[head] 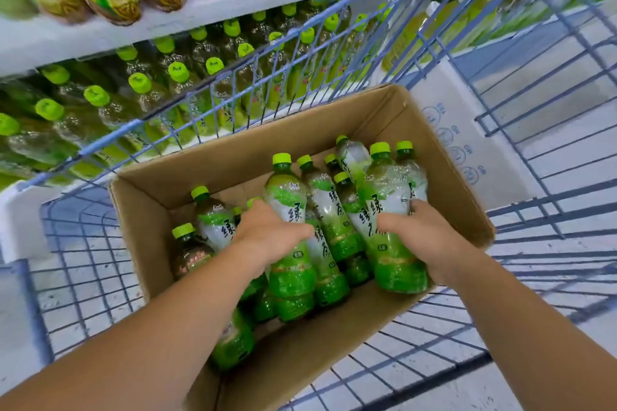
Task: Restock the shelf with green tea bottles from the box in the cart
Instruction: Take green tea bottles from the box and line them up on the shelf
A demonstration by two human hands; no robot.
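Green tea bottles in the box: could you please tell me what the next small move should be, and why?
Probably lift both straight up, clear of the box. The left hand grips the left bottle and the right hand grips the right bottle, and both sit inside the box among others.

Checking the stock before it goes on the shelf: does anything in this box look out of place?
Yes. One brown bottle at the left side of the box has a reddish label, unlike the green tea bottles around it. The bottles also lie jumbled and tilted, not upright.
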